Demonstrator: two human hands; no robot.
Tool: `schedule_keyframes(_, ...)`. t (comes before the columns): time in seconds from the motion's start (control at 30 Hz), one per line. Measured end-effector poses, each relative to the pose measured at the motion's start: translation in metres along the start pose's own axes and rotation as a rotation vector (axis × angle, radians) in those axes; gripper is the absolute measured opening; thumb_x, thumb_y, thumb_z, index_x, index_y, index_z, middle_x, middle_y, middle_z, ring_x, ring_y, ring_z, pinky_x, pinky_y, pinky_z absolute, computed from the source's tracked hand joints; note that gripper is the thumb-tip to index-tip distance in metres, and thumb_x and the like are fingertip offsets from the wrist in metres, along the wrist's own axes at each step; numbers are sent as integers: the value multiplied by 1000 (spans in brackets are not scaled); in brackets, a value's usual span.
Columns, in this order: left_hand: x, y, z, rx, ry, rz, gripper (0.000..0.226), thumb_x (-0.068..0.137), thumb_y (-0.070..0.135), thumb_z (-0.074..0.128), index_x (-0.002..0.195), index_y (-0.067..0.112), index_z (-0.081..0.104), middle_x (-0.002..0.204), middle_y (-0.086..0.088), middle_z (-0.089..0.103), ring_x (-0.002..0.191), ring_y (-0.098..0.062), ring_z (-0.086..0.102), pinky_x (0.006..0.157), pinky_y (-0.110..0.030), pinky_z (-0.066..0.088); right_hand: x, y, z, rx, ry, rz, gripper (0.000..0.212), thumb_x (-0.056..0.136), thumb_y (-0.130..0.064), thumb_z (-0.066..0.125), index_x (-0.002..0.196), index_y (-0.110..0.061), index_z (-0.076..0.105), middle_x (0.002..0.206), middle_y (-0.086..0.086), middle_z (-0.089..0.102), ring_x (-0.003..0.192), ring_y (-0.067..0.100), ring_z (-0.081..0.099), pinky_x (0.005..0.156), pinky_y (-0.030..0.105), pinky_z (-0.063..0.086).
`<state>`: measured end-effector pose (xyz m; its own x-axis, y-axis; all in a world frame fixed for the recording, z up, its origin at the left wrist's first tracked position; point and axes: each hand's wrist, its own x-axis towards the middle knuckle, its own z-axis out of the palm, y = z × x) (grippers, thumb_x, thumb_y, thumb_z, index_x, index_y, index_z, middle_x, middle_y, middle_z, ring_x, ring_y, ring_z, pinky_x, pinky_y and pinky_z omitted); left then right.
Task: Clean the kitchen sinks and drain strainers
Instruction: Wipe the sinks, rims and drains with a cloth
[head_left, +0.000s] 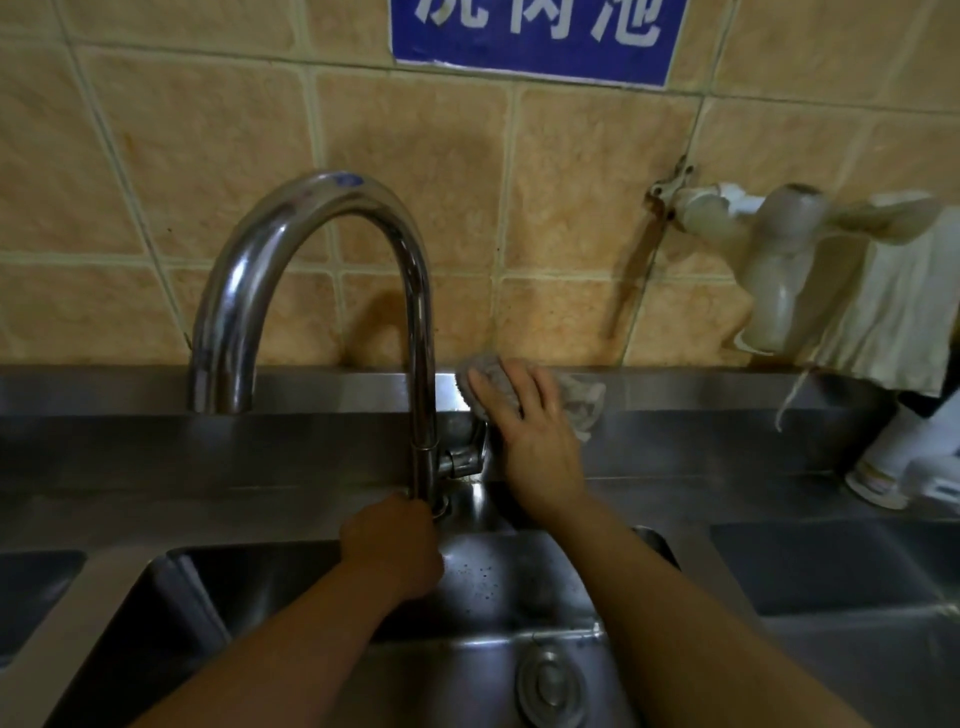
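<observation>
We press a grey cloth (524, 392) flat under our right hand (524, 415) against the steel backsplash (727, 395), beside the faucet (415, 312); our left hand (392, 545) grasps the faucet's base above the sink (483, 597).

Two bare forearms, no sleeves; left hand (392, 545), right hand (524, 431) ungloved, no rings.

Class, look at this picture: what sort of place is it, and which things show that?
Probably a commercial kitchen's washing area: a row of stainless steel sinks, a tall gooseneck faucet on a tiled wall, and a blue Chinese sign above.
</observation>
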<state>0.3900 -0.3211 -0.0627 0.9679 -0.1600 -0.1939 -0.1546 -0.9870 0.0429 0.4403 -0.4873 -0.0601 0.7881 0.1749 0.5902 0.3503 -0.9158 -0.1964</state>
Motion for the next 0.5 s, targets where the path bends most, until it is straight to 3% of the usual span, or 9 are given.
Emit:
schedule_keyframes(0.13, 3, 5, 3, 7, 30, -15, 38, 87, 37, 56, 122, 22, 58, 124, -3, 58, 112, -23, 58, 89, -33, 48, -14, 29, -7, -99, -14, 94, 86, 75, -5, 68, 147, -37, 32, 154, 7, 31, 140, 37, 27, 90, 56, 49)
schedule_keyframes(0.23, 6, 4, 1, 6, 29, -34, 35, 86, 34, 56, 119, 20, 60, 120, -3, 60, 110, -22, 59, 88, -33, 48, -28, 62, -17, -80, 44, 218, 79, 78, -2, 60, 147, -30, 34, 155, 13, 27, 140, 42, 25, 94, 61, 44)
schedule_keyframes(0.37, 7, 7, -3, 40, 17, -55, 34, 84, 29, 54, 117, 20, 59, 121, -6, 62, 111, -25, 60, 88, -34, 48, -40, 111, -32, -98, 133, 339, 67, 89, -6, 55, 149, -19, 28, 156, 19, 21, 143, 43, 14, 113, 57, 23)
schedule_keyframes(0.5, 8, 10, -3, 76, 33, -55, 33, 86, 30, 53, 116, 19, 57, 123, -5, 60, 113, -24, 58, 89, -32, 46, -43, 139, -45, -29, 249, 619, 64, 97, -17, 45, 153, -21, 13, 160, 13, 2, 146, 38, 2, 117, 49, 8)
